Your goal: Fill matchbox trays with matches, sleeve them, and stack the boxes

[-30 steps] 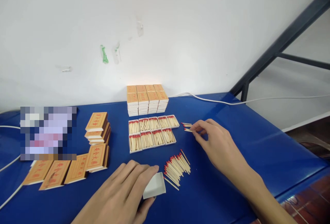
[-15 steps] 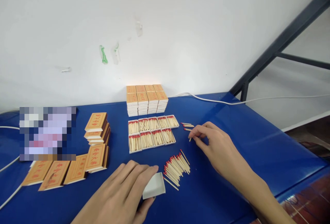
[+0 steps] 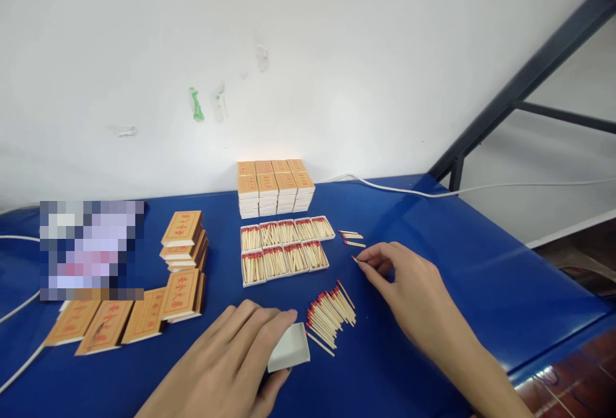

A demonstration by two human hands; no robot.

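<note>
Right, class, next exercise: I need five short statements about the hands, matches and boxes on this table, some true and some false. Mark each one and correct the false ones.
1. The left hand holds a small white tray. True.
2. The right hand grips an orange matchbox. False: it pinches a single match between thumb and finger.
3. A loose pile of matches lies between the two hands. True.
4. The lined-up trays are all empty. False: they are filled with red-tipped matches.
5. The neat block of orange matchboxes stands behind the lined-up trays, near the wall. True.
</note>
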